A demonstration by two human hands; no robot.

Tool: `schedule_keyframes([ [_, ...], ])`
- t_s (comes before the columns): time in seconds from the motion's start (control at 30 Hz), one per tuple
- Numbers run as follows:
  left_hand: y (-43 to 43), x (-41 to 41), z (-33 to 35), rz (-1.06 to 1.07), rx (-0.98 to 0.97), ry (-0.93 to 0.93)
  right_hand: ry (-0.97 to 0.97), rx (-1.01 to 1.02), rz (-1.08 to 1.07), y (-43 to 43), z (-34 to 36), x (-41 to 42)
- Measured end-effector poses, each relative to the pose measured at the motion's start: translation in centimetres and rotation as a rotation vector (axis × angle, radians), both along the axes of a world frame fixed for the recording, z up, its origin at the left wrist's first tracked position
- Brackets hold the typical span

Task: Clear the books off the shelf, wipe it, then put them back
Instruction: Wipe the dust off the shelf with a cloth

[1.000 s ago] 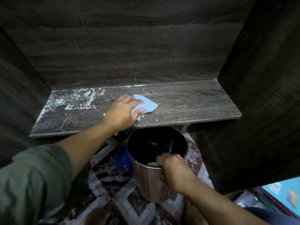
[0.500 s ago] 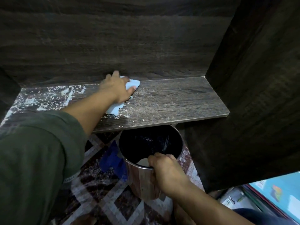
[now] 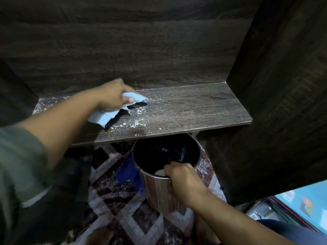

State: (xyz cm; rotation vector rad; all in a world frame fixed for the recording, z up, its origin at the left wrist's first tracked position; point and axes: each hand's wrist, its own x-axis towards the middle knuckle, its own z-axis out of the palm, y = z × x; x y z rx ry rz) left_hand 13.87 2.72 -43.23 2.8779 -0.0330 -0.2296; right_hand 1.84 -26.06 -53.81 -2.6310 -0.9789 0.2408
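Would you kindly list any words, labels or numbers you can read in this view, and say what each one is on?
None can be read.
Blue book cover: a small label and a colourful graphic, too blurred to read.
Printed items beside it: markings too small and blurred to read.
Shelf, bin and cloth: no text visible.

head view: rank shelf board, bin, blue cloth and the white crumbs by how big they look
1. shelf board, widest, spanning the alcove
2. bin, though it sits nearer the camera, which inflates it
3. blue cloth, partly hidden under the left hand
4. white crumbs, tiny specks
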Motion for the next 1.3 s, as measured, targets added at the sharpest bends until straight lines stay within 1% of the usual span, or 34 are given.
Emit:
schedule_keyframes([
  [0.07,1.0,-2.0,-1.1,0.058,-0.017,-0.193,0.002,-0.014,0.006,0.0,0.1,0.0],
  [0.1,1.2,-3.0,-1.9,0.070,0.000,-0.246,-0.001,-0.008,0.006,0.0,0.2,0.0],
  [0.13,1.3,-3.8,-3.0,0.074,0.033,-0.241,-0.006,-0.002,0.005,0.0,0.2,0.0],
  [0.2,0.7,-5.0,-5.3,0.081,0.112,-0.146,-0.020,-0.022,0.005,-0.1,0.3,-0.1],
  [0.23,0.4,-5.3,-6.3,0.089,0.130,-0.128,-0.015,-0.035,0.001,-0.1,0.3,-0.1],
  [0.43,-1.2,-4.8,-7.7,0.186,0.013,-0.261,-0.021,-0.038,-0.015,-0.1,0.1,0.0],
  [0.63,-5.2,-5.6,-8.1,0.069,-0.084,-0.310,-0.009,-0.052,0.010,0.1,-0.1,0.0],
  [0.77,-6.2,-5.0,-7.8,-0.029,-0.167,-0.316,-0.013,0.016,0.019,0.0,0.0,-0.2],
  [0.87,-4.8,-2.8,-6.5,-0.127,-0.061,-0.387,-0.020,-0.011,0.019,-0.2,0.1,-0.3],
  [0.93,-3.4,-1.0,-5.9,-0.125,0.009,-0.430,-0.033,-0.012,0.010,-0.3,0.0,-0.2],
  [0.97,-2.7,-0.4,-6.1,-0.108,0.040,-0.401,-0.047,-0.005,0.004,-0.4,0.0,-0.1],
  [1.03,-1.9,0.3,-7.1,-0.014,0.083,-0.262,-0.057,-0.008,-0.009,-0.5,-0.1,0.1],
  [1.1,-2.0,0.2,-8.0,0.084,0.048,-0.196,-0.049,-0.029,-0.018,-0.6,-0.5,0.3],
  [1.17,-2.8,-0.2,-8.0,0.114,0.017,-0.224,-0.038,-0.042,-0.020,-0.6,-0.8,0.3],
  [1.3,-4.3,-1.8,-7.6,0.037,0.008,-0.249,-0.043,-0.044,-0.018,-0.7,-0.8,0.3],
])
